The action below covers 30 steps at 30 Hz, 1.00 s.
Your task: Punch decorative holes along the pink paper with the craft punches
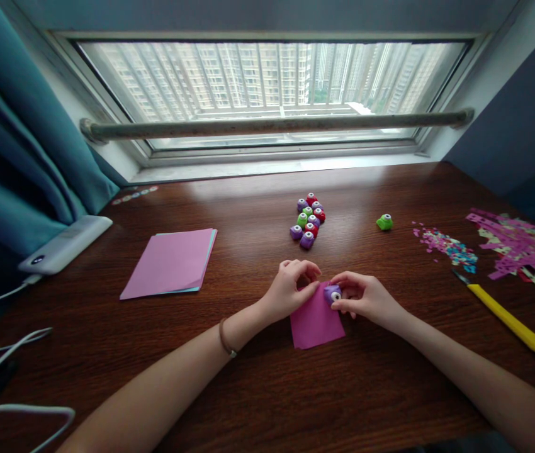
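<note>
Spanning the whole foreground, one dark wooden table [258, 390] is seen below a wide window [267, 88] with a single grey rail [277, 126] across it. One teal curtain [17, 157] hangs at the left. One stack of paper sheets [170, 263], pink on top with a teal edge showing beneath, lies left of centre, well apart from the hands. One white power bank [67, 243] sits at the left edge, with white cables [7, 352] trailing from it. One heap of punched pink strips [517, 245] is piled at the far right, with one scatter of confetti [447, 245] just beside it and one yellow knife [508, 318] lying nearer.

One pink square [317, 324] lies at the centre of the table under both hands. Its left corner is pinched by the left hand [291, 292], fingers curled narrow. One purple punch [332, 294] is gripped on the square's top edge by the right hand [364, 299], fingers closed around it.

Beyond the hands, about nine small punches [309, 220] are clustered together: purple, red and green. One green punch [384, 221] stands alone to their right. Nothing lies between the hands and the cluster.
</note>
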Each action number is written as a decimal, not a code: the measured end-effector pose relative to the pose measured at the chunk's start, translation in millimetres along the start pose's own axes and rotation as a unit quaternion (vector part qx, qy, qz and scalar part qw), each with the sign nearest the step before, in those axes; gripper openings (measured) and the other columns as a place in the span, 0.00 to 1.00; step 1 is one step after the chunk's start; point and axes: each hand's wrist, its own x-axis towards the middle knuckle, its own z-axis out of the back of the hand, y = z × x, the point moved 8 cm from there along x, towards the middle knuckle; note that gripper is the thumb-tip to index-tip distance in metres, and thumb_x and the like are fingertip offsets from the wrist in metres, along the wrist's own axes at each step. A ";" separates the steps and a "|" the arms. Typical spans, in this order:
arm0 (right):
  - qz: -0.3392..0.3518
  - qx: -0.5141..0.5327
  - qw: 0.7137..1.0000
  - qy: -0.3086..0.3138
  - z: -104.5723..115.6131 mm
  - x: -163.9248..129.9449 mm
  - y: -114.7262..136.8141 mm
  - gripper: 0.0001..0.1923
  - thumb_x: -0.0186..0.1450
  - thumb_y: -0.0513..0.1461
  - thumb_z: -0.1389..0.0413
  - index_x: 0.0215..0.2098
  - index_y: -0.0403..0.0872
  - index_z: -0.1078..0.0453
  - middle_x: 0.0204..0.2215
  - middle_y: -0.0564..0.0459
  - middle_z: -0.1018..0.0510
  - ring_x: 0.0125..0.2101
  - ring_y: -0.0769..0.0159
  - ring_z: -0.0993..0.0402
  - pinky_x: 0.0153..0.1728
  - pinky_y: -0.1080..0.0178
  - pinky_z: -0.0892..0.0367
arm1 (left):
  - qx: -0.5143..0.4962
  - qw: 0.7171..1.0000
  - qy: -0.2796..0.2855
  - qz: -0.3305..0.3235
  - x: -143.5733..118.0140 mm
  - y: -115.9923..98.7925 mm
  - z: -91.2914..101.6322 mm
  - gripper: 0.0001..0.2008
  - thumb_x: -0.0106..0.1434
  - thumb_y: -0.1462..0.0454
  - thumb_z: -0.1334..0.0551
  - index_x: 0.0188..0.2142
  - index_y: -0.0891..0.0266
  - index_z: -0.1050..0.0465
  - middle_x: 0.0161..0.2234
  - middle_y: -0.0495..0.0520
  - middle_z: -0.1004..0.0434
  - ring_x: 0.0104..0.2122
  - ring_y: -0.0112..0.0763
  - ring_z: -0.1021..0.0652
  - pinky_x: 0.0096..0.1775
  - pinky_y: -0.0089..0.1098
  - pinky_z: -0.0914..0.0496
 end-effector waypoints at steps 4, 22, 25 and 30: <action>0.013 -0.023 1.000 0.000 -0.4 -1.3 3.2 0.20 0.52 0.41 0.36 0.41 0.44 0.32 0.23 0.56 0.28 0.20 0.70 0.31 0.19 0.68 0.33 | 0.036 0.999 0.011 -0.015 -0.4 -1.1 -2.7 0.04 0.58 0.66 0.42 0.34 0.60 0.32 0.29 0.48 0.28 0.33 0.32 0.29 0.45 0.36 0.44; 0.047 -0.130 0.989 -0.049 10.4 -3.0 9.6 0.17 0.55 0.44 0.38 0.40 0.45 0.31 0.30 0.53 0.30 0.17 0.73 0.32 0.10 0.72 0.37 | 0.164 0.986 0.016 -0.025 -2.1 -4.7 -9.1 0.03 0.58 0.68 0.42 0.32 0.60 0.33 0.30 0.46 0.28 0.36 0.32 0.32 0.45 0.39 0.48; 0.052 -0.132 0.989 -0.051 9.8 -2.7 9.4 0.15 0.56 0.44 0.38 0.38 0.45 0.32 0.29 0.54 0.30 0.17 0.73 0.32 0.09 0.73 0.38 | 0.183 0.983 0.018 -0.029 -1.9 -6.9 -9.6 0.03 0.59 0.68 0.43 0.33 0.60 0.33 0.32 0.46 0.27 0.37 0.32 0.32 0.46 0.39 0.48; 0.070 -0.155 0.984 -0.051 9.0 -3.2 13.3 0.13 0.56 0.44 0.38 0.35 0.45 0.30 0.34 0.53 0.32 0.17 0.74 0.31 0.09 0.72 0.38 | 0.225 0.973 0.019 -0.035 -2.6 -7.9 -12.4 0.03 0.60 0.68 0.43 0.34 0.59 0.33 0.33 0.46 0.28 0.38 0.33 0.33 0.47 0.40 0.47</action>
